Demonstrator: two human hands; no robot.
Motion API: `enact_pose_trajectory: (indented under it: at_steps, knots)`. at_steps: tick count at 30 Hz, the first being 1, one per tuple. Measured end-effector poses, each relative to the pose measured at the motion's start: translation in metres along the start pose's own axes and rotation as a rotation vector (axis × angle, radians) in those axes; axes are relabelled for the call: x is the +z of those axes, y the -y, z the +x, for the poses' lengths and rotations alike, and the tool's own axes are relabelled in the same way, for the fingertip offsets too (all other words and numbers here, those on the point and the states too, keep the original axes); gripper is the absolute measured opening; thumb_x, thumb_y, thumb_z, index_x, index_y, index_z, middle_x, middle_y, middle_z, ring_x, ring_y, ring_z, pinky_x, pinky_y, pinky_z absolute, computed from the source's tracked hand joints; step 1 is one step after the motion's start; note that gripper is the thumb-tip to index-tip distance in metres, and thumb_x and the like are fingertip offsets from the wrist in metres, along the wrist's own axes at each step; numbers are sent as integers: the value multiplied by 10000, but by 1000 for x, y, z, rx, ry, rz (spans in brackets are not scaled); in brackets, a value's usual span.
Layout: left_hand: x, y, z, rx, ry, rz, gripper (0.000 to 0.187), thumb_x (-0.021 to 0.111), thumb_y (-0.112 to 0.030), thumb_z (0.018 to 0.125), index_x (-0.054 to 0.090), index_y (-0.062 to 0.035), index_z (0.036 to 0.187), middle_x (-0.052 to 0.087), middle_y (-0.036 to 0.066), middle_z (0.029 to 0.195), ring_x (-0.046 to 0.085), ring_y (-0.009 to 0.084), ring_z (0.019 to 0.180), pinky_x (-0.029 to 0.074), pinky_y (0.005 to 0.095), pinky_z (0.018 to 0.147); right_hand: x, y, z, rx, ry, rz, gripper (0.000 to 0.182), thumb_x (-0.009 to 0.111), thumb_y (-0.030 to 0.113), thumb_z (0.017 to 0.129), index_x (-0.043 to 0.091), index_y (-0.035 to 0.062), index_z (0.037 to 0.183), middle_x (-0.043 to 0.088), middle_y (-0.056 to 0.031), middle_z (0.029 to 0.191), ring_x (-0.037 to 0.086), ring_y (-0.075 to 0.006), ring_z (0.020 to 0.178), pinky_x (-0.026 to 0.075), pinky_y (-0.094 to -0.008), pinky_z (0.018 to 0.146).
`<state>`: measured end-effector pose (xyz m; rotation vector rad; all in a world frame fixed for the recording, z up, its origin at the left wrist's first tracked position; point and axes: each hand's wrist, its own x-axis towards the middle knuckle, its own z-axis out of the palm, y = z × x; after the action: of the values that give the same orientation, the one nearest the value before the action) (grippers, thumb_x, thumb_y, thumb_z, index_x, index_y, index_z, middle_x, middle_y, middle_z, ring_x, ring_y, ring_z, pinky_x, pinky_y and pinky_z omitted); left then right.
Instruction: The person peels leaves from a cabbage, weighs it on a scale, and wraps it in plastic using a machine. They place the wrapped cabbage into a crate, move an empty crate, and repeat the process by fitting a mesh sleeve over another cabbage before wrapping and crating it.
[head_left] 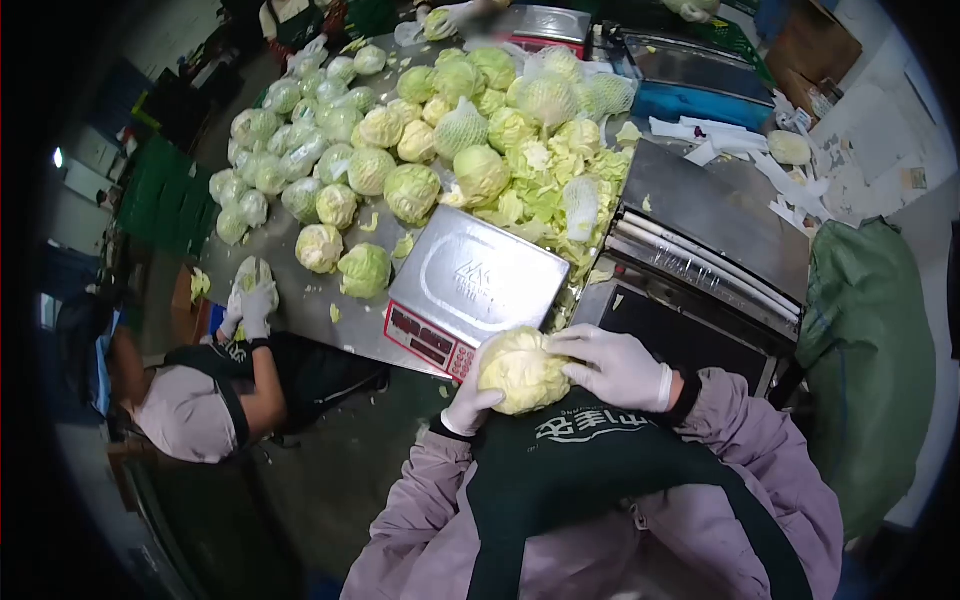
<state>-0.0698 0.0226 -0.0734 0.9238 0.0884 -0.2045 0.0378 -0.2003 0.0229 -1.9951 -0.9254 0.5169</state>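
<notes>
A pale yellow-green cabbage is held in front of my apron, just below the near edge of a digital scale. My left hand, in a white glove, cups the cabbage from its left side. From the right, my gloved right hand has its fingers bent over the top and side of the head. The scale has a bare metal plate and a red panel with dark displays. Loose leaves lie in a heap behind it.
Film-wrapped cabbages and bare or net-sleeved ones crowd the table. A film-wrapping machine stands to the right, beside a green sack. On the left a co-worker holds a cabbage; another person is at the back.
</notes>
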Motion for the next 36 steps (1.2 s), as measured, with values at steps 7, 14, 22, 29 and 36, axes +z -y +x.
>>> enact_pose_trajectory:
  at_steps: [7, 14, 22, 29, 36]
  knots:
    - [9, -14, -2, -6, 78, 38, 1001, 790, -305, 670, 219, -21, 1440, 373, 166, 1406, 381, 281, 1318, 320, 409, 1096, 9, 10, -20, 80, 17, -35, 234, 684, 156, 807, 660, 72, 1024, 630, -93, 1067, 614, -290, 1039, 497, -324, 887]
    - [3, -21, 4, -112, 216, 156, 1050, 827, -292, 648, 205, -36, 1453, 360, 155, 1418, 374, 269, 1323, 312, 392, 1099, 1, 1, -28, 78, 98, 88, 208, 717, 160, 791, 641, 59, 957, 615, -92, 921, 614, -236, 809, 494, -307, 724]
    - [4, -19, 7, -153, 217, 141, 1008, 793, -354, 690, 219, -18, 1447, 367, 150, 1411, 371, 256, 1319, 296, 380, 1103, 4, -1, -38, 16, 20, 122, 186, 707, 202, 772, 636, 93, 906, 612, -102, 898, 603, -282, 838, 491, -351, 743]
    - [2, -14, 4, -161, 213, 183, 995, 768, -398, 715, 227, 7, 1445, 364, 159, 1419, 372, 256, 1321, 298, 386, 1103, 14, 3, -48, 39, -66, 44, 201, 703, 239, 793, 645, 80, 901, 620, -94, 891, 620, -277, 834, 502, -341, 749]
    - [8, -18, 5, -145, 206, 211, 958, 758, -364, 728, 231, 1, 1440, 381, 162, 1403, 394, 260, 1303, 316, 391, 1091, 21, 3, -56, 154, -42, -18, 258, 664, 328, 815, 645, 109, 950, 623, -86, 941, 618, -289, 853, 498, -358, 754]
